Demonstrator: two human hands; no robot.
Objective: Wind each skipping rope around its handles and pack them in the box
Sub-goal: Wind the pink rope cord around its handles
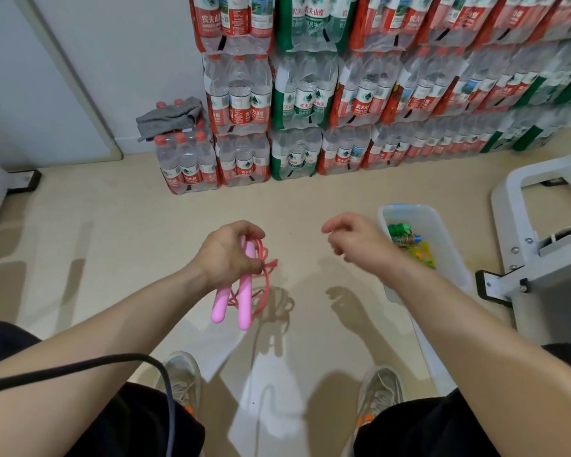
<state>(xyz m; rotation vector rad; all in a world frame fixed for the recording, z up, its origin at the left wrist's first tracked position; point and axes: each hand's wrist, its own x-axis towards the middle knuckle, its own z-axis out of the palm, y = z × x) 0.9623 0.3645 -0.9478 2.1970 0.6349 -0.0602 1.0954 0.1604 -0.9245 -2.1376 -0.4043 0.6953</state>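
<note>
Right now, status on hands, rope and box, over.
Left hand grips pink plastic skipping rope, cord loosely looped. Right hand empty, fingers relaxed. Clear plastic box holds coloured ropes; nothing blocks it.

Black shorts (129,423), beige laced sneakers (182,379) with orange accents.

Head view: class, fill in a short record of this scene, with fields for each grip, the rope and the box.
left grip: holds the pink skipping rope by its handles, cord hanging in loose loops
right grip: holds nothing, fingers loosely curled
box: clear plastic, on the floor at the person's right
in box: green rope and yellow rope
stage: pink rope not yet packed
</note>
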